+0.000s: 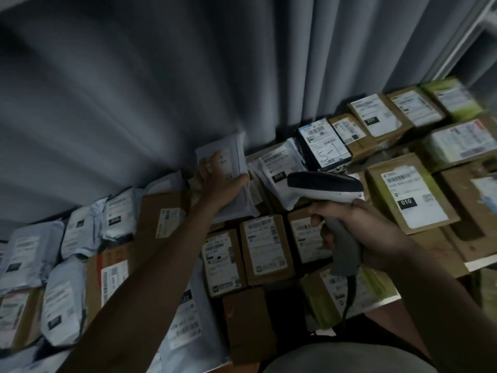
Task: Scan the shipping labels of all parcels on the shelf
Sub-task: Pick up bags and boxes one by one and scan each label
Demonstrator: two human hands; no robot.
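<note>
— Condition of the shelf (481,265)?

— Packed with boxes and bags, labels up, out to the front edge. A grey curtain (134,90) hangs behind.

— Hands?

— Left hand (217,181) grips a white bag (234,157) raised near the back edge. Right hand (360,227) is wrapped round the scanner (326,185), pointing left.

— Risks?

— The thumb appears to cover part of the bag's label, though blur obscures it; a misread could follow. Crowded neighbouring labels may be scanned by mistake.

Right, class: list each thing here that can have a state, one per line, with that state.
Left hand: grips a grey mailer.
Grey mailer: lifted, tilted upright.
Right hand: grips the scanner handle.
Scanner: held, head towards the mailer.
Black parcel: lying label up.
</note>
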